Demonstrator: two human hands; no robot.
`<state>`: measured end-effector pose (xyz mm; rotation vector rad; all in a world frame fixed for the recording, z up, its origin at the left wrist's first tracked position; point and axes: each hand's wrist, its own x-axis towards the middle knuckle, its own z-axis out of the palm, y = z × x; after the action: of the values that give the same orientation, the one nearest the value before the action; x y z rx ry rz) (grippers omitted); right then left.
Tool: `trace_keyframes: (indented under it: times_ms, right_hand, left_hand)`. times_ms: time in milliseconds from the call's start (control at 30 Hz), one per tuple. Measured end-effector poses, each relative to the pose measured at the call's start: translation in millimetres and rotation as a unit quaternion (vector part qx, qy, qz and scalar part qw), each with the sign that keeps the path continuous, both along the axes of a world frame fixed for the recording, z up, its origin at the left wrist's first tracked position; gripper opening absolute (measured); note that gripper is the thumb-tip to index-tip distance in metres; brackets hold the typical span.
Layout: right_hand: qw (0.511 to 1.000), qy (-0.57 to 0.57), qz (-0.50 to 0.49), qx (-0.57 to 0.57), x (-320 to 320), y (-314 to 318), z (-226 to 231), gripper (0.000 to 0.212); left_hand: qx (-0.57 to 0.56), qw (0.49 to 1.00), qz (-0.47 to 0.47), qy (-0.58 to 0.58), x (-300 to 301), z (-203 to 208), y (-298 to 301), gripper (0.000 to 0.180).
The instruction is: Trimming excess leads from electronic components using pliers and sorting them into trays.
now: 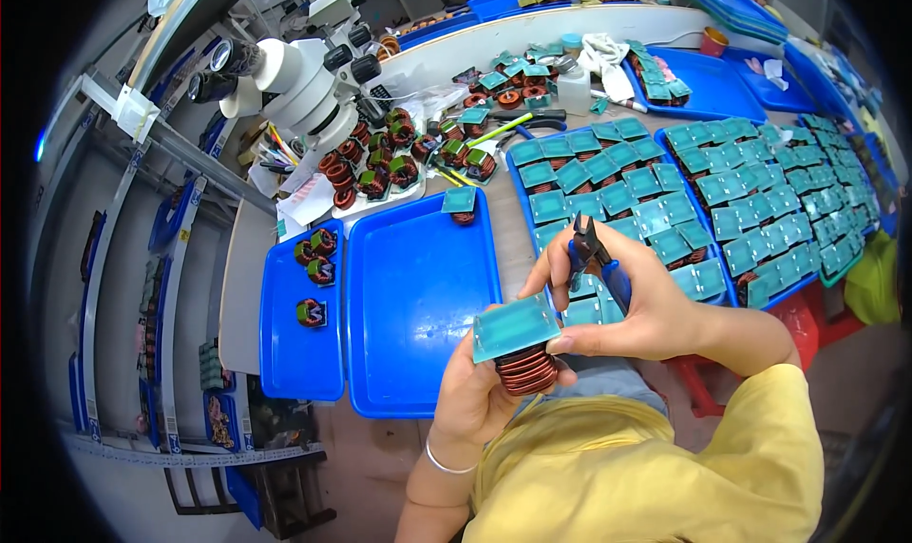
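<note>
Our left grip (470, 391) is clamped on one piece, a copper coil (527, 369) with a teal board (516, 329) on top, held in front of us off the table (245, 301). Our right grip (655, 301) is closed round the cutters (592, 246), which point up and away from the board, and its thumb rests at the board's near right corner. So this piece seems to be mid-handling, with no cut being made at this instant. Beyond the left grip, the big tray (408, 296) carries a single boarded piece (459, 201) in its far right corner. Further left of that grip, the small tray (299, 362) holds four coils (311, 312) with no teal board showing on top, and more loose coils (385, 168) lie past it, near the microscope (294, 82). Ahead and to the right of the right grip, the near full tray (522, 196) is packed with rows of boarded pieces, and others like it stand farther right. We judge that a large batch is at the boarded stage, but we cannot tell whether those rows are finished or waiting for the cutters; the bare-topped coils look like the part least far along.
</note>
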<state>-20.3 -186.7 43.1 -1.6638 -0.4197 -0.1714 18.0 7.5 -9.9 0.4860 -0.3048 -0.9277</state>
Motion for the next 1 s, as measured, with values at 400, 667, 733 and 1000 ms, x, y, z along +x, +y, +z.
trace_keyframes:
  times_ms: [400, 667, 733, 1000]
  right_hand:
    - [0.987, -0.132, -0.063, -0.066, -4.0, 1.4, -5.0, 0.046]
    - [0.994, -0.040, -0.038, -0.091, -6.9, -3.2, -1.6, 0.044]
    - [0.994, -0.043, -0.056, -0.086, -8.8, 0.6, -2.5, 0.046]
    - [0.969, -0.124, -0.105, -0.184, -15.2, -14.1, -6.6, 0.040]
  left_hand:
    - [0.122, 0.979, 0.093, -0.136, -9.0, 18.8, -5.4, 0.081]
    - [0.089, 0.992, 0.053, -0.066, -13.0, 23.2, -3.7, 0.066]
    - [0.088, 0.988, 0.050, -0.115, -14.5, 25.3, -6.6, 0.064]
    - [0.099, 0.980, 0.041, -0.166, -14.0, 19.8, -9.5, 0.060]
